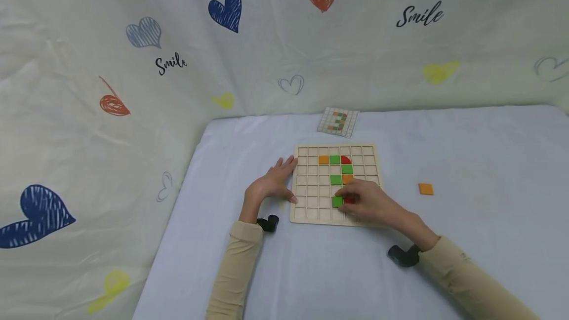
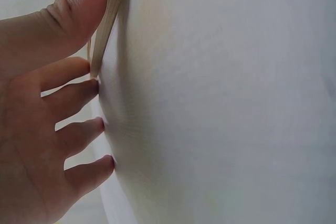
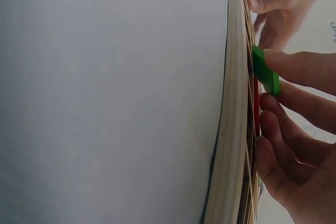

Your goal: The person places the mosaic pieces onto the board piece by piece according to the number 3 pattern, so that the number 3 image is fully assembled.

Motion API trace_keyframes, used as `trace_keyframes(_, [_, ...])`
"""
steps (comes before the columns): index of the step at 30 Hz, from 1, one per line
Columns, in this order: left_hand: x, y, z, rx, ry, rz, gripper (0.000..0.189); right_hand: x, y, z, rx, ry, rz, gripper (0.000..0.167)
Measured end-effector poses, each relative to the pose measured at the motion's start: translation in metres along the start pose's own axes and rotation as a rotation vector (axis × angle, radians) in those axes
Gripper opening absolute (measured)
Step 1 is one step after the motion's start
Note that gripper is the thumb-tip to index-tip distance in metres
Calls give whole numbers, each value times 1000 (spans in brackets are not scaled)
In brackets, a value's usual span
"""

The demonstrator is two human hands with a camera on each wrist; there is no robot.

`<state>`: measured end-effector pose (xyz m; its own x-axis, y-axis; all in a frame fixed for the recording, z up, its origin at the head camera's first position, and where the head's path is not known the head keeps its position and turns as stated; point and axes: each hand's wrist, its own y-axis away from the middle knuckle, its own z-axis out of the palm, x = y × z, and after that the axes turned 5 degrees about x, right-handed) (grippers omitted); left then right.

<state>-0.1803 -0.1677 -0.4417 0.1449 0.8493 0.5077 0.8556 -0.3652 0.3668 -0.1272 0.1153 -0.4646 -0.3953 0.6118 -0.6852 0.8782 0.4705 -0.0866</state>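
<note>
A wooden grid board [image 1: 308, 211] lies on the white cloth. On it sit orange, green and red tiles in the upper middle, among them a rounded red piece [image 1: 345, 160] and an orange square [image 1: 323, 160]. My right hand [image 1: 371, 201] pinches a green square tile [image 3: 266, 72] between thumb and finger, tilted against the board's lower middle. A red tile [image 1: 349, 198] beside it is partly hidden by the fingers. Along the board's left edge rests my left hand [image 1: 273, 182], fingers spread and thumb touching the rim, as the left wrist view also shows.
Behind the board lies a pattern card [image 1: 324, 123] printed with a small coloured grid. A loose orange square tile [image 1: 426, 189] lies on the cloth to the right. Black wrist-worn devices [image 1: 403, 256] sit below both wrists. A curtain with printed hearts hangs behind the table.
</note>
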Motion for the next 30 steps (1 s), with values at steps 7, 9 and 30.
trace_keyframes(7, [0,1,-2,7,7,3,115,-8,-3,1,-11,94,6,27])
trace_keyframes(9, [0,2,-2,6,10,2,115,-10,-4,1,-17,111,14,27])
trace_keyframes(30, [2,1,0,4,-1,3,114,-2,5,-9,22,93,-53,25])
